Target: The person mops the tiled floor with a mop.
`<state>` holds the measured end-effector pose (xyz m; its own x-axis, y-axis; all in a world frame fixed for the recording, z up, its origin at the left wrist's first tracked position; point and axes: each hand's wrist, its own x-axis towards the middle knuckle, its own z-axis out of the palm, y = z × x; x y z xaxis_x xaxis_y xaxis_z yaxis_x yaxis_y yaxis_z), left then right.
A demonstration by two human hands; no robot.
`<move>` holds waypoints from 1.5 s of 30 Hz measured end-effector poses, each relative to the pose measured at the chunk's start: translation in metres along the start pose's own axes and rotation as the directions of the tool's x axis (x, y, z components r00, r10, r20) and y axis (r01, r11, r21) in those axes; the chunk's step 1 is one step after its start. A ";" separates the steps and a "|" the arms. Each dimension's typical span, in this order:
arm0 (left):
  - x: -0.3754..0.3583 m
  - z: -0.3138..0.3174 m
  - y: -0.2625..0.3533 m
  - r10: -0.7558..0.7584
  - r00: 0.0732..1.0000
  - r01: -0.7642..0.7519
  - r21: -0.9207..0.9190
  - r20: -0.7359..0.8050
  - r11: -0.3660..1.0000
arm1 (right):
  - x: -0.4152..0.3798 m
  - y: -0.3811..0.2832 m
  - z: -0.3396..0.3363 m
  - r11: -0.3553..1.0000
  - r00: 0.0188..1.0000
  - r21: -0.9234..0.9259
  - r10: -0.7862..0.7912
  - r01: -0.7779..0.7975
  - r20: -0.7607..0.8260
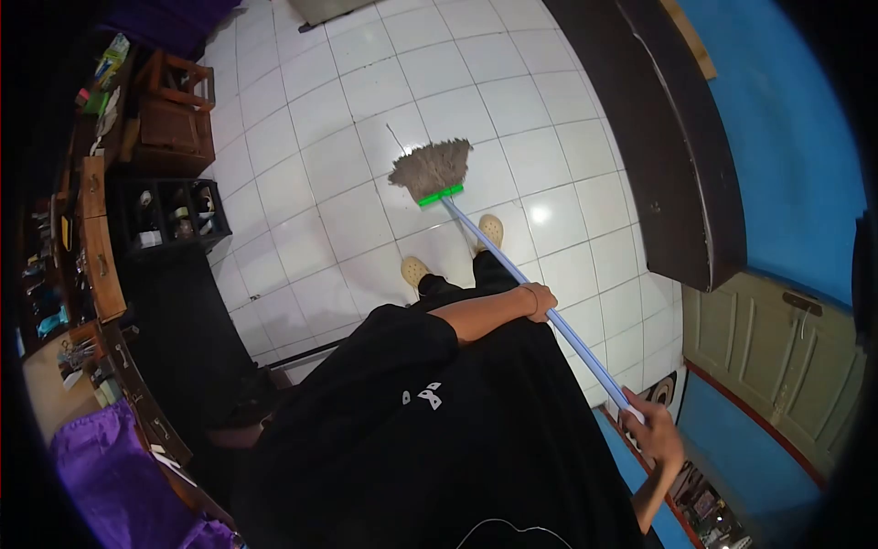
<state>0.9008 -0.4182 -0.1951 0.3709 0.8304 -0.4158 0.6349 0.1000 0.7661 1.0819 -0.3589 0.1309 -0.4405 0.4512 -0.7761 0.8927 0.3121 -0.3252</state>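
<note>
A mop lies with its grey strands [432, 167] spread on the white tiled floor [320, 119], held by a green clamp [440, 194]. Its light blue handle [585, 352] runs down to the right, past my two feet in pale shoes [415, 270]. My left hand [540, 300] is closed round the middle of the handle, the arm reaching across my black clothing. My right hand [654, 430] grips the handle's upper end at the lower right.
Dark wooden shelves [169, 215] with small items line the left side, with a wooden crate stool [174, 110] beyond them. Purple cloth [101, 467] lies at the lower left. A dark wooden panel [668, 165], a blue wall [786, 137] and a grey-green door [777, 357] stand on the right.
</note>
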 end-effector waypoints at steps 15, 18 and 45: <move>-0.027 0.026 -0.048 -0.458 0.806 0.349 -0.324 -0.376 0.880 | 0.055 0.006 0.017 0.987 0.984 0.041 -0.151 0.156 -0.095; -0.045 0.021 -0.082 -0.638 0.627 0.493 -0.407 -0.447 0.769 | 0.095 -0.030 0.041 1.000 0.999 -0.010 -0.016 0.015 -0.033; -0.120 0.061 -0.088 -0.847 0.028 0.195 -0.829 -0.530 0.525 | 0.311 -0.233 0.160 0.808 0.732 0.578 -0.464 0.119 0.499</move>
<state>0.8418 -0.5605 -0.2425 -0.8869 0.2295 -0.4010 -0.1560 0.6683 0.7274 0.7524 -0.4250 -0.1207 -0.6890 -0.2316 -0.6867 0.7240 -0.1772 -0.6667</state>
